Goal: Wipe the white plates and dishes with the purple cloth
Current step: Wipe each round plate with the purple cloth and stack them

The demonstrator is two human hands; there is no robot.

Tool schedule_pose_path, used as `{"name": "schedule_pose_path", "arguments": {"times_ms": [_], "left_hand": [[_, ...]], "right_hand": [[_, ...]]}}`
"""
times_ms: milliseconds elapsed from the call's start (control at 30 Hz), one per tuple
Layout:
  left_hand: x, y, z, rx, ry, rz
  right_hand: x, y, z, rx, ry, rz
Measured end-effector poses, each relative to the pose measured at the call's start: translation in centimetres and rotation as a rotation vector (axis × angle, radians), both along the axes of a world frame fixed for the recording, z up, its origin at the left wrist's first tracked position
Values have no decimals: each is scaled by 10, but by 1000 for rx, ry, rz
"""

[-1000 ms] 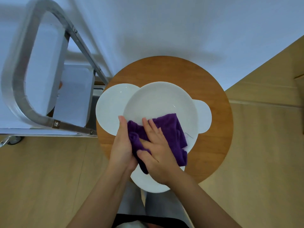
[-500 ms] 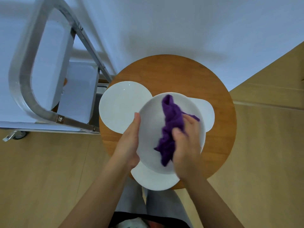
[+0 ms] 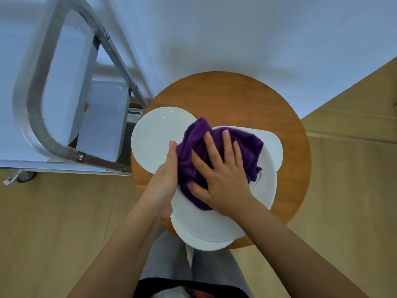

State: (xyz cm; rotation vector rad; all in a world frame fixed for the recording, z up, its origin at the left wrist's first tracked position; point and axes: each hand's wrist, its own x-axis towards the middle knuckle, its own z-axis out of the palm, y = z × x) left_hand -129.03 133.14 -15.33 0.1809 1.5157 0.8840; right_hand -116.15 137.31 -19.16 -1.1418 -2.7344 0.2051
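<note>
Fingers (image 3: 227, 145) of right hand (image 3: 223, 179): spread flat, pressing crumpled purple cloth (image 3: 217, 153), plush and matte, onto held white plate (image 3: 264, 186); left hand (image 3: 165, 179): fingers together, gripping that plate's left rim; glossy round plate (image 3: 154, 138) lying left, another (image 3: 206, 244) beneath, a fourth's edge (image 3: 277, 149) at right; all over round wooden stool top (image 3: 236, 97); metal-framed cart (image 3: 53, 100) at left.

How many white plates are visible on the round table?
4: one at left, one being wiped at centre, one peeking out right, one beneath nearest the person. More may be hidden.
</note>
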Motion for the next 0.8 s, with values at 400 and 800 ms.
{"name": "schedule_pose_path", "arguments": {"times_ms": [400,800], "left_hand": [[-14,4,5,154,129,252],[-8,6,-10,193,-77,356]], "right_hand": [[26,2,-3,-58,-33,-426],[0,-51,23,-689,553,-298]]}}
